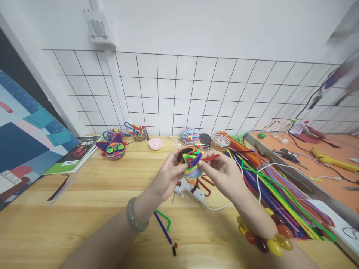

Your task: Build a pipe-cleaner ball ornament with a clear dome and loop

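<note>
Near the middle of the table, my left hand (171,170) is closed around a ball (193,172) wrapped in colourful pipe cleaners. My right hand (223,173) pinches a pipe cleaner (195,160) whose purple end lies against the ball's face; a red length (211,157) sticks out above the fingers. Beneath the hands lies a white glue gun (189,189), partly hidden, with dark red loops of pipe cleaner (206,186) beside it. Closer to me rest a purple pipe cleaner (163,228) and a bent green one (165,216).
Finished-looking pipe-cleaner figures (114,149) stand at the back left, near a magazine (75,155). A pink bowl (156,144) and a striped ball (190,136) sit by the wall. A large bundle of pipe cleaners (280,201) and an orange tray (322,164) fill the right side.
</note>
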Tool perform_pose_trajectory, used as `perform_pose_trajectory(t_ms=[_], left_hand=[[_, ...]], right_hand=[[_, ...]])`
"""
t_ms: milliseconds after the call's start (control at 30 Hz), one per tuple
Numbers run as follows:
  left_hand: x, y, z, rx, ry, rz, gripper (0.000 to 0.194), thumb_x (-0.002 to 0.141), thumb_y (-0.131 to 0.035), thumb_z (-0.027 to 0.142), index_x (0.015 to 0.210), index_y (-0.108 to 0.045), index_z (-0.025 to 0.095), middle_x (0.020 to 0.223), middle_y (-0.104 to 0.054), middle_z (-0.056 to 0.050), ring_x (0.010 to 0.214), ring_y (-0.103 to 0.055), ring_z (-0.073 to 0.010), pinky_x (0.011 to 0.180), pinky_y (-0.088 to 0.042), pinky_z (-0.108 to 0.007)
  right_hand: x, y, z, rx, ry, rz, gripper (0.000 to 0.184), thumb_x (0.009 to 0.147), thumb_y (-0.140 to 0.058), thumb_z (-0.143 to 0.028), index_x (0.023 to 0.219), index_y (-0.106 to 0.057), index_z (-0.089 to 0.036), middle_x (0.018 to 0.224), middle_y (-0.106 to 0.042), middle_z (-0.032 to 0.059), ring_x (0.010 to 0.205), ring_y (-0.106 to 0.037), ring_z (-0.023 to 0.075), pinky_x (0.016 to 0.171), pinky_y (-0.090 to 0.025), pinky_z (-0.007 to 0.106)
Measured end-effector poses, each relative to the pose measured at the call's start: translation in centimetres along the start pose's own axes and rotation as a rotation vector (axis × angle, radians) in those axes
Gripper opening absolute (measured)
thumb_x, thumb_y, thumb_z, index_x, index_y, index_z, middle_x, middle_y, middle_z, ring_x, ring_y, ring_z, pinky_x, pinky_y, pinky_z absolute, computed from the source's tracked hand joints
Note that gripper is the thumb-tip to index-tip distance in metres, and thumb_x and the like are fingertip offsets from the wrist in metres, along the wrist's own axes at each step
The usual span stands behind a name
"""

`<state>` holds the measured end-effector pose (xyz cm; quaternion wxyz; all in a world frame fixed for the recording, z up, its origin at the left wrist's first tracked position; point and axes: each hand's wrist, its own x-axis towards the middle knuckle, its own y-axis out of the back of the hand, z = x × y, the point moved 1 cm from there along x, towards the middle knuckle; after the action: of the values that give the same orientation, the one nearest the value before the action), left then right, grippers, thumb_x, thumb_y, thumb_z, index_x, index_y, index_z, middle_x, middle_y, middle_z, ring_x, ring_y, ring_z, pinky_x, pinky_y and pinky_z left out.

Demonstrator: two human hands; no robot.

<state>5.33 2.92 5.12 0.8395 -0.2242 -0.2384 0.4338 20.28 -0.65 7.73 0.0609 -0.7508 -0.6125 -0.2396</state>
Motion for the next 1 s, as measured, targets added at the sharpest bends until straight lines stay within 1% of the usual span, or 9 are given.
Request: perform_pose_trajectory(t_ms=[67,167,333,533,600,733,867,1000], left_hand=[[0.0,0.2,0.0,-0.020,0.020,0.005,0.039,0.080,-0.061,0.019,0.119,-0.057,0.024,0.125,-0.058,-0.006,0.116,-0.052,-0.0243,0.091,-0.045,-0.036],[0.0,0.5,0.0,-0.013,0.034,0.016,0.037,0.081,-0.059,0.021,0.118,-0.058,0.024,0.123,-0.059,-0.006,0.116,-0.052,-0.0257,0.089,-0.046,-0.037],[0.0,0.3,-0.1,0.008,0.042,0.044,0.043,0.076,-0.066,0.020,0.118,-0.059,0.024,0.124,-0.059,-0.007,0.114,-0.054,-0.0260,0.087,-0.046,-0.036],[0.1,0.1,-0.3,0.020,0.011,0.095,0.051,0.068,-0.075,0.015,0.115,-0.058,0.023,0.122,-0.060,-0.007,0.113,-0.055,-0.0245,0.094,-0.043,-0.037],[0.1,0.1,-0.3,0.025,0.005,0.097,0.051,0.067,-0.076,0.014,0.114,-0.059,0.022,0.121,-0.061,-0.007,0.112,-0.056,-0.0238,0.097,-0.041,-0.037],[0.1,0.2,-0.4,0.038,-0.001,0.104,0.053,0.065,-0.078,0.015,0.114,-0.059,0.022,0.119,-0.062,-0.007,0.111,-0.056,-0.0243,0.099,-0.041,-0.039],[0.2,0.3,-0.5,0.053,-0.016,0.098,0.054,0.065,-0.078,0.014,0.115,-0.059,0.023,0.120,-0.061,-0.006,0.116,-0.054,-0.0255,0.101,-0.039,-0.040],[0.2,0.3,-0.6,0.076,-0.030,0.095,0.053,0.066,-0.078,0.013,0.114,-0.058,0.023,0.121,-0.060,-0.006,0.116,-0.053,-0.0241,0.101,-0.039,-0.039]], right_hand=[[0.2,0.1,0.3,0.033,-0.019,-0.003,0.021,0.075,-0.068,-0.036,0.078,-0.059,-0.017,0.070,-0.059,0.0008,0.062,-0.056,0.0142,0.059,-0.048,0.029],[0.4,0.3,0.6,0.071,-0.049,-0.011,0.025,0.074,-0.070,-0.039,0.079,-0.059,-0.018,0.069,-0.060,0.0010,0.063,-0.057,0.0150,0.059,-0.050,0.029],[0.6,0.5,0.9,0.082,-0.077,-0.051,0.028,0.074,-0.071,-0.042,0.080,-0.059,-0.018,0.073,-0.061,0.0026,0.066,-0.059,0.0158,0.064,-0.052,0.031],[0.7,0.3,0.7,0.064,-0.073,-0.060,0.029,0.072,-0.071,-0.044,0.076,-0.060,-0.018,0.068,-0.061,0.0017,0.061,-0.059,0.0153,0.058,-0.051,0.029],[0.6,0.2,0.7,0.056,-0.079,-0.070,0.029,0.072,-0.070,-0.044,0.077,-0.059,-0.018,0.068,-0.061,0.0016,0.061,-0.058,0.0154,0.058,-0.050,0.030],[0.4,0.0,1.2,0.079,-0.116,-0.065,0.026,0.075,-0.069,-0.041,0.080,-0.058,-0.019,0.070,-0.059,0.0009,0.062,-0.057,0.0153,0.061,-0.050,0.031],[0.3,-0.2,1.6,0.092,-0.082,-0.045,0.024,0.075,-0.069,-0.039,0.079,-0.058,-0.018,0.071,-0.057,0.0001,0.063,-0.055,0.0146,0.062,-0.049,0.030],[0.3,-0.4,1.5,0.056,-0.065,-0.047,0.023,0.074,-0.070,-0.037,0.079,-0.060,-0.017,0.070,-0.057,0.0005,0.062,-0.053,0.0142,0.060,-0.046,0.029]])
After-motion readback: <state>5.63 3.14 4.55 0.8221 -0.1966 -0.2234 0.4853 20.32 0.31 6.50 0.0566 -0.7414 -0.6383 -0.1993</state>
